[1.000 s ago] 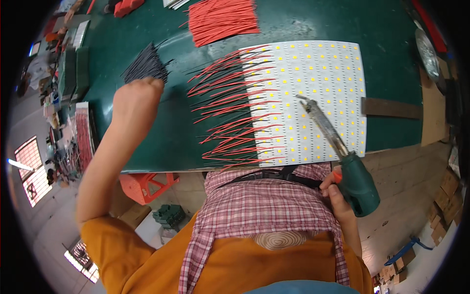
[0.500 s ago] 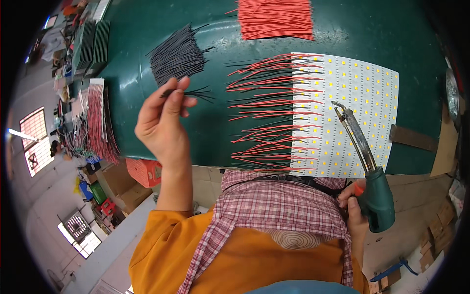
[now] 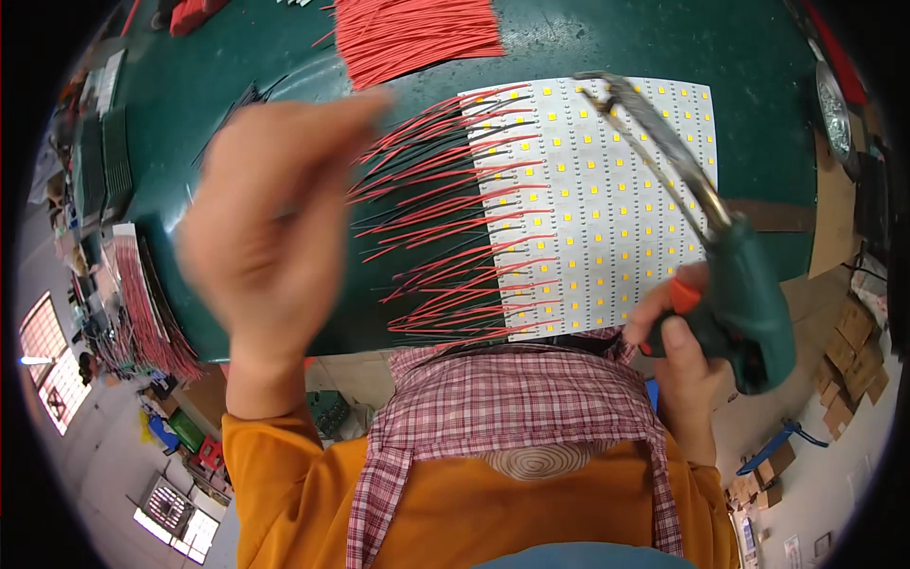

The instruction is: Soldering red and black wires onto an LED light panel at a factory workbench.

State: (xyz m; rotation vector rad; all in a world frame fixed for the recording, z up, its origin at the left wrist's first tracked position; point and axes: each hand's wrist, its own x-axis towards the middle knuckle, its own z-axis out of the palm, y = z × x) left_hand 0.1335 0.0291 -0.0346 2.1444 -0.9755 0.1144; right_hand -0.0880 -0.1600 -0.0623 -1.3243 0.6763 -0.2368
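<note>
My right hand (image 3: 684, 356) grips a green soldering gun (image 3: 749, 294) with an orange-red trigger. Its metal tip hovers over the far part of a white LED board sheet (image 3: 607, 218) with rows of yellow LEDs. Red and black wires (image 3: 445, 242) stick out leftward from the sheet's left edge. Smeared by motion, my left hand (image 3: 270, 218) is raised left of these wires, its fingers curled. A dark strand shows at its palm, from the black wires held there; their other ends are hidden. Behind this hand, a pile of black wires (image 3: 248, 100) is mostly covered.
A thick stack of red wires (image 3: 417, 38) lies at the back of the green table (image 3: 758, 123). Finished-looking strips with red wires (image 3: 142, 294) hang at the left edge. A brown strip (image 3: 773, 215) and cardboard (image 3: 834, 209) lie right of the sheet.
My view has shifted, so the table's things appear further left. My left hand has come nearer, blurring. The soldering gun's tip has moved toward the far edge of the sheet.
</note>
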